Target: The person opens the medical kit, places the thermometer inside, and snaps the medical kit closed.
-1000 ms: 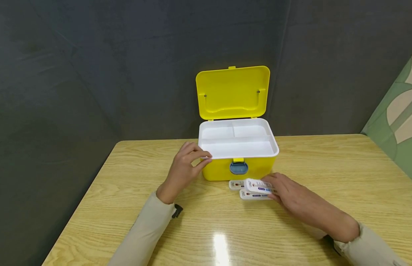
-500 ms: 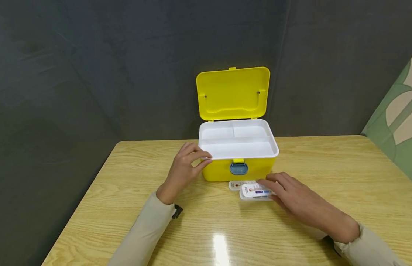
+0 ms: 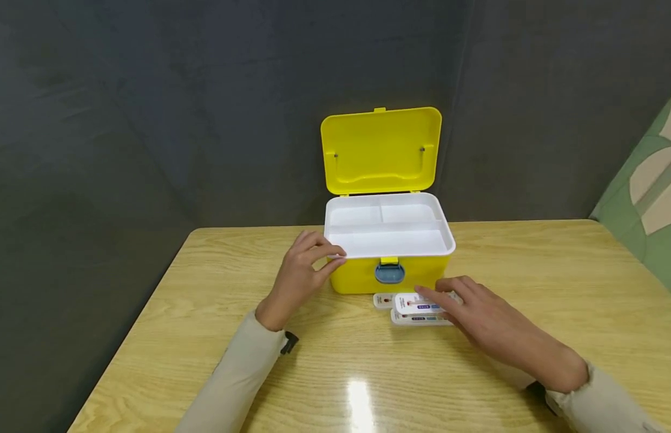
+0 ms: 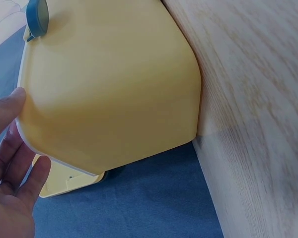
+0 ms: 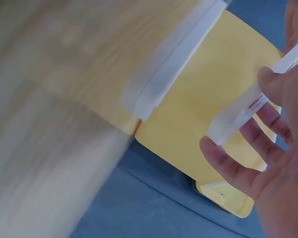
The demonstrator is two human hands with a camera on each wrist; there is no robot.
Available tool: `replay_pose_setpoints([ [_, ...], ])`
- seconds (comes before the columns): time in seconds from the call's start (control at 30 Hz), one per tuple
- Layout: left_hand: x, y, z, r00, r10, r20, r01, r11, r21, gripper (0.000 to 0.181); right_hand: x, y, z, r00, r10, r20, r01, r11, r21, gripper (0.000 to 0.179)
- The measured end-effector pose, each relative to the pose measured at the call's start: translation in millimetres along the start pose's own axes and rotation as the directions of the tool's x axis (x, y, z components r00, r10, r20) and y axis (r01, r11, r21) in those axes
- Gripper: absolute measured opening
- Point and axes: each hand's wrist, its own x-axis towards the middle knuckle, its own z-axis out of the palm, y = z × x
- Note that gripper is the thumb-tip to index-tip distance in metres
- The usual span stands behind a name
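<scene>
Right hand [image 3: 478, 314] pinched flat white printed case [image 3: 407, 304] before yellow storage box [image 3: 357, 278]; left hand [image 3: 302, 273] pinched box's front-left corner. Two matching cases [image 3: 419, 321] lay before box; slack fingertips likely risked drop onto them.

The right hand [image 3: 487, 319] has raised the upper white case [image 3: 408, 305] slightly since half a second ago, uncovering more of the bottom white case [image 3: 419, 320]. A second ago it slanted toward the hand; now it is nearly level.
</scene>
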Motion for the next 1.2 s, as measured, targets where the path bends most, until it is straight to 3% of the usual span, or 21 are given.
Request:
replay_pose_setpoints([
  [0.2,0.9,-1.3,1.6,1.0,0.007,0.004,-0.007,1.0,-0.005,0.008,4.5,0.8,-1.6,0.999,-0.022,-0.046,0.022,1.0,-0.001,0.059],
  [0.73,-0.2,2.1,4.7,1.0,-0.017,0.012,0.017,1.0,-0.021,0.009,39.2,-3.2,-37.6,0.978,-0.09,-0.188,0.095,0.995,0.013,0.052],
  [1.0,-0.1,2.2,5.0,1.0,-0.012,-0.003,0.012,1.0,-0.006,0.01,55.2,-3.6,-49.3,0.978,-0.055,-0.2,0.059,0.998,0.013,0.053],
  [1.1,-0.8,1.8,4.9,1.0,-0.011,-0.007,0.011,1.0,-0.003,0.01,61.3,-4.1,-55.8,0.979,-0.04,-0.2,0.044,0.999,0.015,0.038],
  [1.2,-0.9,1.5,4.8,1.0,-0.016,-0.002,0.016,1.0,-0.008,0.009,66.8,-4.4,-62.6,0.978,-0.023,-0.208,0.027,0.999,0.019,0.048],
])
